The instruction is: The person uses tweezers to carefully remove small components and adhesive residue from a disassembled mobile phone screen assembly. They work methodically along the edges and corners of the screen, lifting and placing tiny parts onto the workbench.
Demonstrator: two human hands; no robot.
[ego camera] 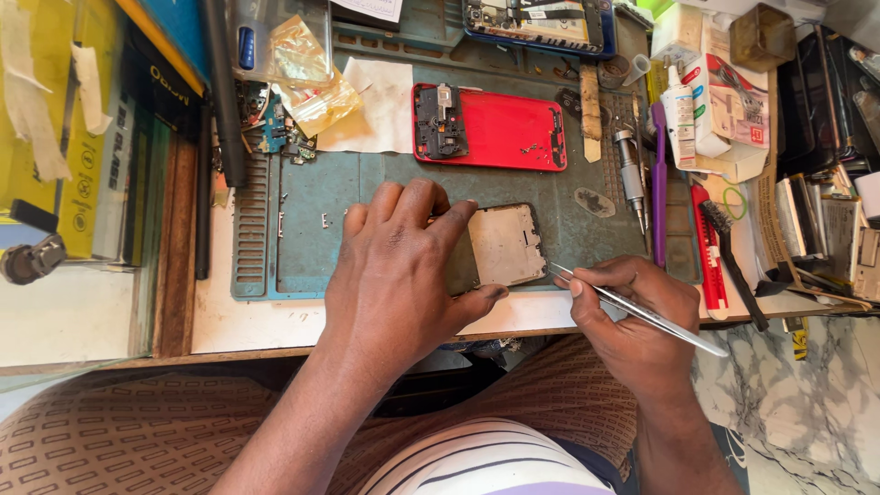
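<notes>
Left hand lies flat and spread over the phone frame, pinning it to the green work mat near the bench's front edge — fingers open, nothing gripped. Right hand is pinched shut on the metal tweezers; tips sit just at the frame's lower right corner. I read this as fine part work on the stripped frame, mid-disassembly. Next move calls for a steady hold-down and a precise tip placement — parts are tiny. Red back cover lies beyond on the mat, loose screws on it. Screwdriver rests to the right.
</notes>
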